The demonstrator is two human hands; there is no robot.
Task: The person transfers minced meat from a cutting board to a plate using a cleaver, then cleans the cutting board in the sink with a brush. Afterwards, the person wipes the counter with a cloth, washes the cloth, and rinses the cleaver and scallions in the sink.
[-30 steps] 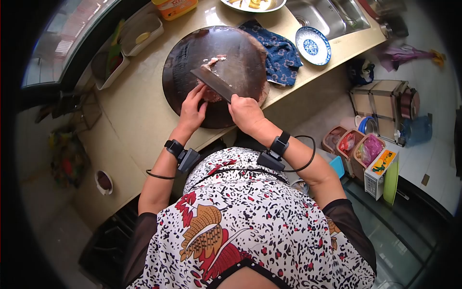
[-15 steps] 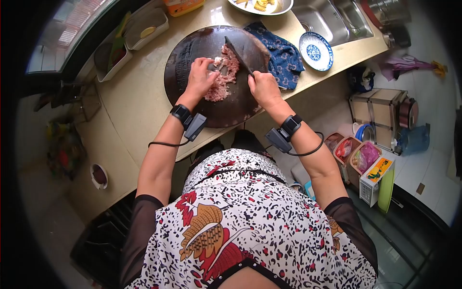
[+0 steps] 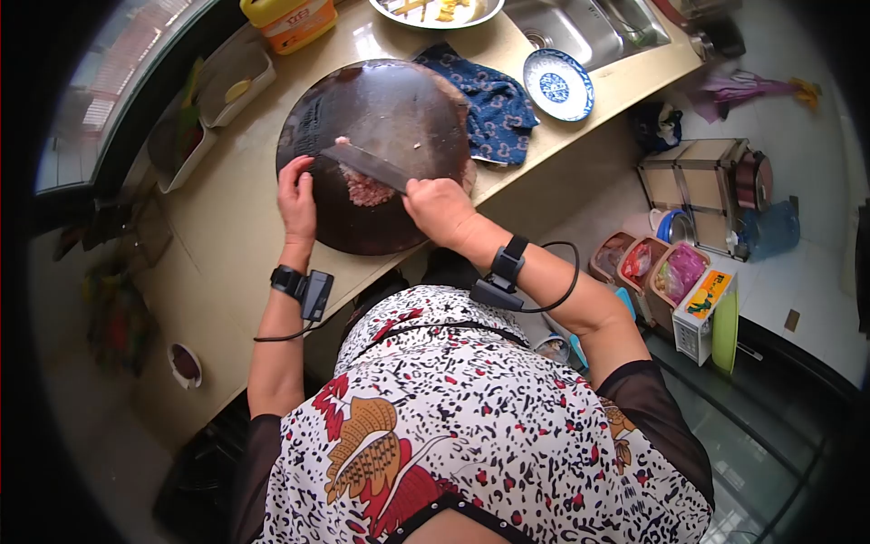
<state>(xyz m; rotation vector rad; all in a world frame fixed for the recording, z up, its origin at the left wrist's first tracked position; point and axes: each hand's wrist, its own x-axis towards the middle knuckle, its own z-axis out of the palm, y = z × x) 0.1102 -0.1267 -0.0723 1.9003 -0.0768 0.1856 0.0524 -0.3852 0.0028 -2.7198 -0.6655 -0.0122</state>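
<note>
My right hand (image 3: 442, 212) is closed round the handle of a kitchen knife (image 3: 370, 169), its dark broad blade slanting to the upper left. Minced meat (image 3: 366, 190) lies in a heap against the blade's near side, partly hidden by it. A small bit of meat sticks out by the blade's far end. Under all this is a round dark chopping board (image 3: 385, 109) with a few stray scraps. At the board's left edge, my left hand (image 3: 297, 201) holds nothing; its fingers are loosely bent and apart from the thumb.
A blue patterned cloth (image 3: 494, 109) touches the board's right side, beside a blue-and-white plate (image 3: 559, 85). Behind are a metal dish (image 3: 426, 20), a sink (image 3: 580, 32) and a yellow-orange container (image 3: 290, 20). White trays (image 3: 237, 89) stand at left, a small cup (image 3: 185, 365) nearer.
The knife has swung from the meat's right side across its top and moved left with my right hand. The meat is gathered nearer me. My left hand has left the meat for the board's left edge.
</note>
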